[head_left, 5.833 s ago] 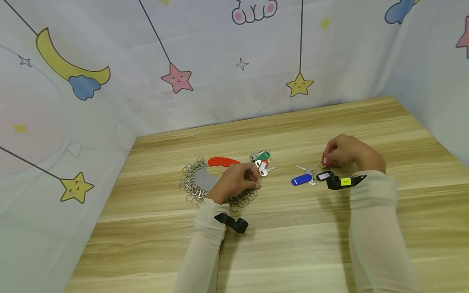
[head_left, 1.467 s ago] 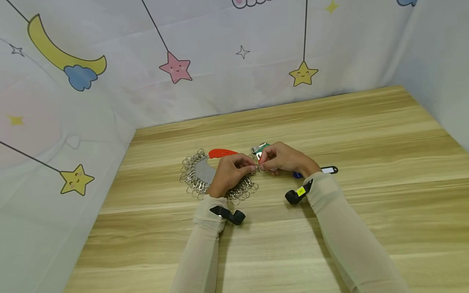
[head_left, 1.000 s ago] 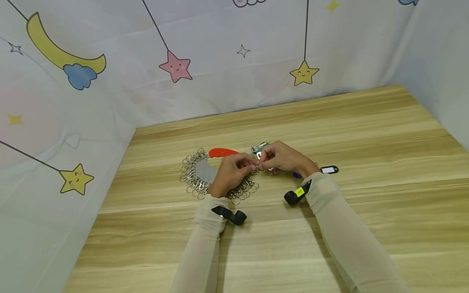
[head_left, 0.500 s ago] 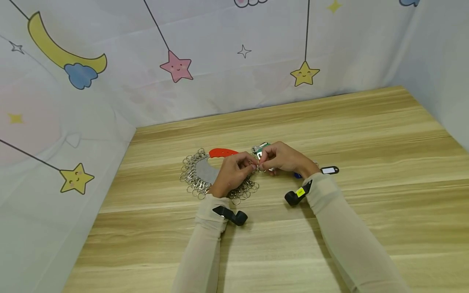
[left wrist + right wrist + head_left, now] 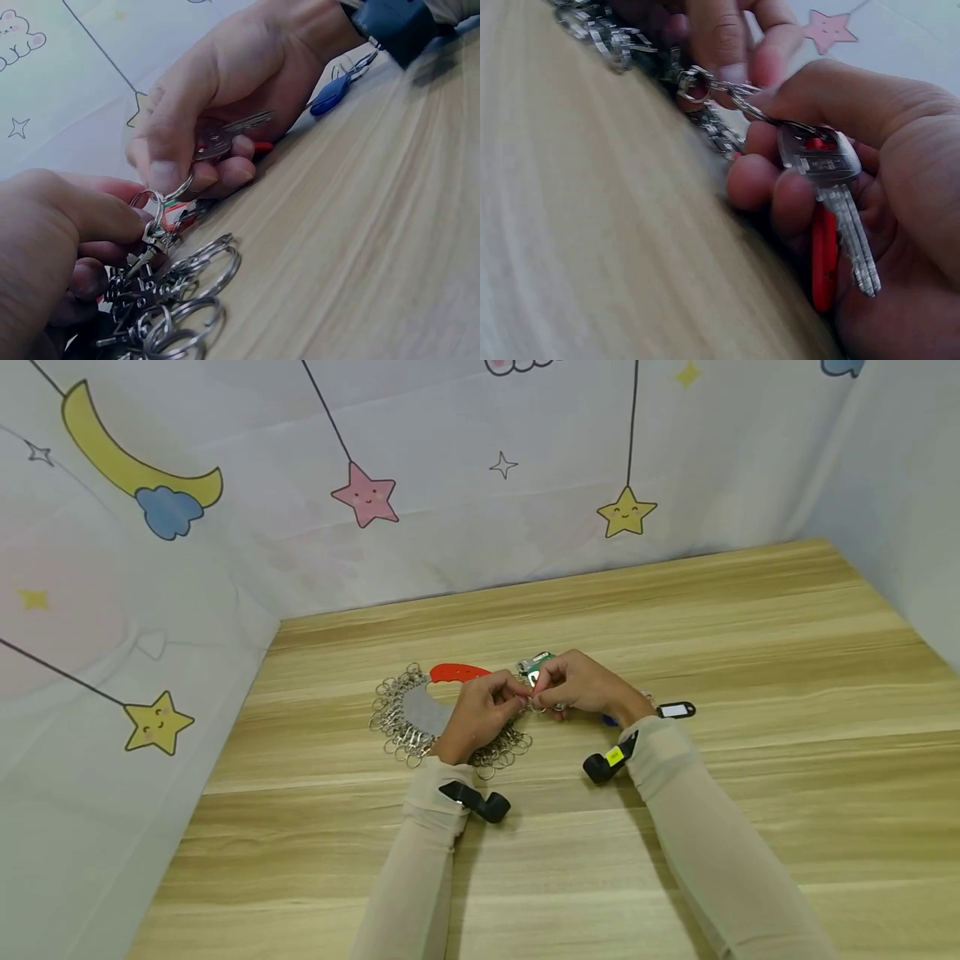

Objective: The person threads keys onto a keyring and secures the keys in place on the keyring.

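A grey curved key-ring holder plate with a red handle lies on the table, fringed with metal clips and split rings. My left hand is over its right side, thumb and finger pinching the small ring of one clip. Facing it, my right hand pinches a key ring that meets the clip's ring between the fingertips of both hands. From this key ring hang keys and a red key tag, tucked against my right palm and curled fingers.
Behind my hands lies a green key tag with keys. To the right, a black key tag and a blue key tag lie partly behind my right wrist. A printed cloth stands along the table's back edge.
My right hand has come leftward from the right-hand keys, bringing the red-tagged set to my left hand. Over the last second both hands stay together with only slight finger movement.
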Demonstrator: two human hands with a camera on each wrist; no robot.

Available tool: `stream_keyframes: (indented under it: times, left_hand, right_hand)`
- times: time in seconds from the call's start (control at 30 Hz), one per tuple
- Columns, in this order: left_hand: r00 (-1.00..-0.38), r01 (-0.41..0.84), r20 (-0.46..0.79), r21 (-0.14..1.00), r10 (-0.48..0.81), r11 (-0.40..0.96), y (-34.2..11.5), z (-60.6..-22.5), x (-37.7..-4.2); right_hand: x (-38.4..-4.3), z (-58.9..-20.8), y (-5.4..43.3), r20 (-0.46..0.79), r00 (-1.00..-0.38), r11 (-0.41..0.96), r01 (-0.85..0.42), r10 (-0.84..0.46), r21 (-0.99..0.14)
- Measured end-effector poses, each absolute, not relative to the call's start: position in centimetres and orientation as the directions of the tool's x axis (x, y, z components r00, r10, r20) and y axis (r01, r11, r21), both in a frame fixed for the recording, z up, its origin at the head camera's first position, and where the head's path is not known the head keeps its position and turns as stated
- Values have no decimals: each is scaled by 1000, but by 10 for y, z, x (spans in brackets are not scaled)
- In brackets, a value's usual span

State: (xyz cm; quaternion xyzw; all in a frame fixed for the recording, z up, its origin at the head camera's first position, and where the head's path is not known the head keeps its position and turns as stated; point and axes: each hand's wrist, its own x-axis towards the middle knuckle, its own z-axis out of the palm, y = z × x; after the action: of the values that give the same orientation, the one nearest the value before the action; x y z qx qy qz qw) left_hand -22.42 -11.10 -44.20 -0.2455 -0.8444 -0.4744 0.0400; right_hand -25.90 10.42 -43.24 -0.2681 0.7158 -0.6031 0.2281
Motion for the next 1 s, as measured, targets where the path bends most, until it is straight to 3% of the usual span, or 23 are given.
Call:
stream_keyframes:
  times: [0.27,0.63,0.8,1.0]
  left_hand:
    - [-890,422,269,793,368,440,-109,-446,-220]
    - [-912,374,256,840,321,393,-114,-452,-215]
    - [-917,365,244,834,317,414,-115,-453,-214]
    - [-902,394,262,824,343,408,-116,-444,-223]
  right_hand:
    - [-255,-437,106,-18,-751,113,-75,-660,-991]
    - [-249,-434,113,-120,-726,231,-55,-678,-971]
    - [-251,-436,114,-109,-716,249,-93,-690,-964]
    - [-260,-431,114,-55,-756,197,-99,-652,-975]
